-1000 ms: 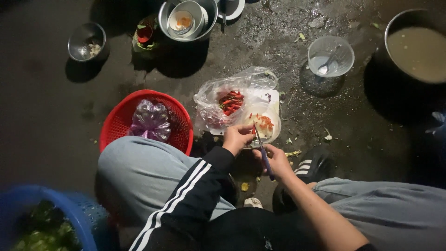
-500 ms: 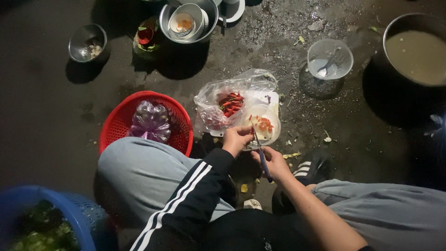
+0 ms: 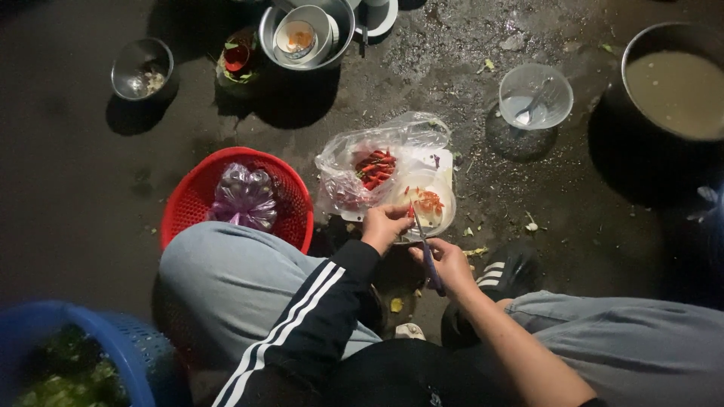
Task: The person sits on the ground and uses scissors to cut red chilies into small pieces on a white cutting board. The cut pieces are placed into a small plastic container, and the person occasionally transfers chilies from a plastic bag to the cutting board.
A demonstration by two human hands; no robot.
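I squat on dark wet ground. My left hand [image 3: 385,224] pinches a red chilli at the near rim of a small white bowl [image 3: 445,215] that holds cut red chilli pieces. My right hand [image 3: 451,264] grips scissors with purple handles [image 3: 427,249], blades pointing up toward the chilli over the bowl. The bowl rests on a white cutting board [image 3: 443,160]. Beside it a clear plastic bag [image 3: 354,162] lies open with whole red chillies [image 3: 375,167] inside.
A red basket [image 3: 192,197] with a knotted plastic bag sits left, a blue basket [image 3: 121,339] of greens near left. Farther off stand a steel bowl [image 3: 139,66], a steel pot [image 3: 335,34] with stacked dishes, a clear bowl [image 3: 535,94] with spoon, and a large pot [image 3: 679,83] of cloudy liquid.
Both hands stay at the bowl's near rim; the scissors shift slightly as they work at the chilli. Nothing else has moved.
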